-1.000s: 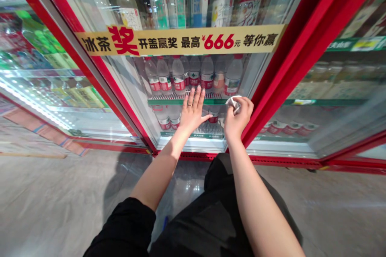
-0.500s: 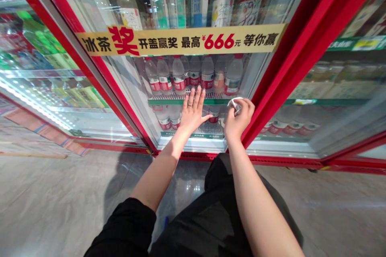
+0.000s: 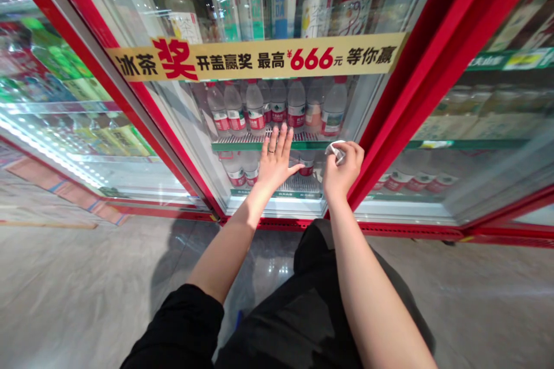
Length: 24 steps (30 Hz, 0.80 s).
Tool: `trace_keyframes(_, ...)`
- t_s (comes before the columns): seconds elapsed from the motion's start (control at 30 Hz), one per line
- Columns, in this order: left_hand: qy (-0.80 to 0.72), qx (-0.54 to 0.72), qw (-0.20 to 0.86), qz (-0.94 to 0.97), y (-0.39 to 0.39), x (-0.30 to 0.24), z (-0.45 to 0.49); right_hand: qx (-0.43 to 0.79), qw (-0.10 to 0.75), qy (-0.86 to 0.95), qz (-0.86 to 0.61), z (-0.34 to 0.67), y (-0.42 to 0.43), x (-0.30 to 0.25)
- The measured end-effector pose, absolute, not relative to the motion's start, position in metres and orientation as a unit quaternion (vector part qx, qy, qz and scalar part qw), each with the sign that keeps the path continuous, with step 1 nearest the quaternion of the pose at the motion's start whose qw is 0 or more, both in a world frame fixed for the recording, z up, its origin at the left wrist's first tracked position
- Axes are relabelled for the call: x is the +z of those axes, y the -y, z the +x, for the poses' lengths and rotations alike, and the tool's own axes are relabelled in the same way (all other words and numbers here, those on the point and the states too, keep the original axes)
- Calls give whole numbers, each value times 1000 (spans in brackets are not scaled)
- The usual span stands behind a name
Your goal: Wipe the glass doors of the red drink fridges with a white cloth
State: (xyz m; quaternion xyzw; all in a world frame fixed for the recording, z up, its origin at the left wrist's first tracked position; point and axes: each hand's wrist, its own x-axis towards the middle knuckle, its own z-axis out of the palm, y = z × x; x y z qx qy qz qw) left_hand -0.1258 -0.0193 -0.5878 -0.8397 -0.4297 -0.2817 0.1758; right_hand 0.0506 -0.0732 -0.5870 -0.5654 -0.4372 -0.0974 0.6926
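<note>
My left hand [image 3: 276,158] lies flat against the glass door [image 3: 186,121] of a red drinks fridge, fingers spread, a ring on one finger. My right hand [image 3: 341,170] is closed on a small white crumpled cloth or wipe [image 3: 335,150], pressed to the glass near the door's right red frame [image 3: 389,109]. Behind the glass stand water bottles with red labels [image 3: 277,106] on a wire shelf. A yellow banner sticker [image 3: 259,57] runs across the door.
Taller bottles [image 3: 277,3] fill the upper shelf. Neighbouring fridges with glass doors stand to the left [image 3: 64,109] and right [image 3: 476,127]. Grey polished floor [image 3: 78,288] lies below; my black-clothed knees [image 3: 277,323] are at the bottom.
My right hand with the white cloth has shifted very slightly on the glass. The left hand stays flat in the same place.
</note>
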Motion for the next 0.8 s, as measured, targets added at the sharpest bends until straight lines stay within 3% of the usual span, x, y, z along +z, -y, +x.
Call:
trace_keyframes(0.4,430,-288,178,-837,19,-590,-125,-117,681,494,-527,56,74,-580)
trace_keyframes(0.8,423,-296,188,-835,17,-594,-125,-153,713,428,-534,65,72,-577)
